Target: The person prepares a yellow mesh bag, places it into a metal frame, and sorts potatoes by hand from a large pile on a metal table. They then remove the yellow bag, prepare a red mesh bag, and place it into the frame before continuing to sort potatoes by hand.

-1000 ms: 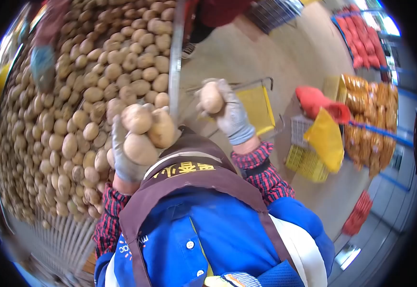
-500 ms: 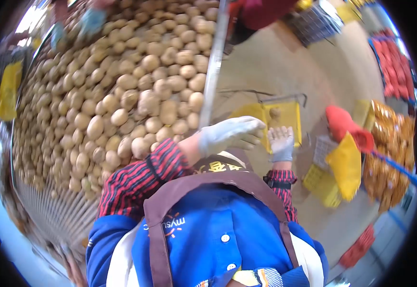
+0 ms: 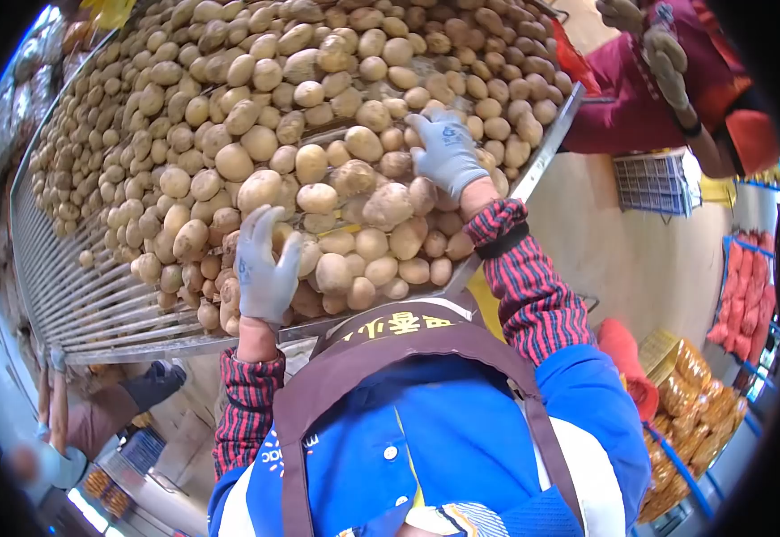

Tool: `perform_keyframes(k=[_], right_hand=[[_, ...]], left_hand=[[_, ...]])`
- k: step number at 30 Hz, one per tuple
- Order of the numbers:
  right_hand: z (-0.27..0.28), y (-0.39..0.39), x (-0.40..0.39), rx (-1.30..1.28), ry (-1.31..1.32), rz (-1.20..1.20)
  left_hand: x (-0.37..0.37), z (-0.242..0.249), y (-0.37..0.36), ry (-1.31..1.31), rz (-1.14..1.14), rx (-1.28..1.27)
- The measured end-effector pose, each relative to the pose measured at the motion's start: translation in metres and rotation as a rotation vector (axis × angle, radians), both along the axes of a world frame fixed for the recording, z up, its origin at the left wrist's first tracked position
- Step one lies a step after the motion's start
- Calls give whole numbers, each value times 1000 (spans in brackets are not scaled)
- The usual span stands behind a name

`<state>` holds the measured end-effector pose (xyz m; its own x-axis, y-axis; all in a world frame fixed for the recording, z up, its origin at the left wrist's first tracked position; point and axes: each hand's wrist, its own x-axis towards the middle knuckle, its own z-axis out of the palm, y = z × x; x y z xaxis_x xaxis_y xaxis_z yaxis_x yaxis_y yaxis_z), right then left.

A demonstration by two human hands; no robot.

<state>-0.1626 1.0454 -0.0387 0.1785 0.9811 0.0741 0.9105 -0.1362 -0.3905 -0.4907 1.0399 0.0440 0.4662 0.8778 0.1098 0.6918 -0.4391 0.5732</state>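
A big heap of potatoes (image 3: 318, 98) lies on a slatted metal sorting table (image 3: 85, 295) in front of me. My left hand (image 3: 264, 268), in a grey glove, rests flat with spread fingers on potatoes near the table's front edge. My right hand (image 3: 448, 152), also gloved, reaches further in and lies on potatoes near the metal rail (image 3: 542, 152) on the right. Neither hand is closed around a potato.
Another person in red (image 3: 667, 89) with gloved hands stands at the upper right, beside a wire crate (image 3: 654, 183). Orange mesh sacks (image 3: 690, 394) and red sacks (image 3: 748, 286) lie on the floor at right. Someone else's arm (image 3: 59, 430) shows at lower left.
One second ago both hands held potatoes, then dropped them toward a yellow crate on the right. Now my view has swung back to the table and both hands rest on the potato heap.
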Motion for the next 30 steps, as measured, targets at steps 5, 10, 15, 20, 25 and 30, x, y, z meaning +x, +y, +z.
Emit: perform_keyframes(k=[5,10,15,20,25,30], right_hand=[[8,19,20,-36,95,92],[94,21,-30,-275,1404,170],[15,83,-104,-109,281,619],[63,91,-107,-169,498,441],[71,111,-155,56,521,816],[-10,159,-222,247,209,606]], left_hand=[[31,5,44,-184,-26,-244],[63,12,30,-1733,257,-1589],[0,-10,15,-1998,446,-1669],[-34,9,12,-1482,405,-1229],[-54,17,-14,-386,-57,-318],[-15,-3,15,-845,346,-741]])
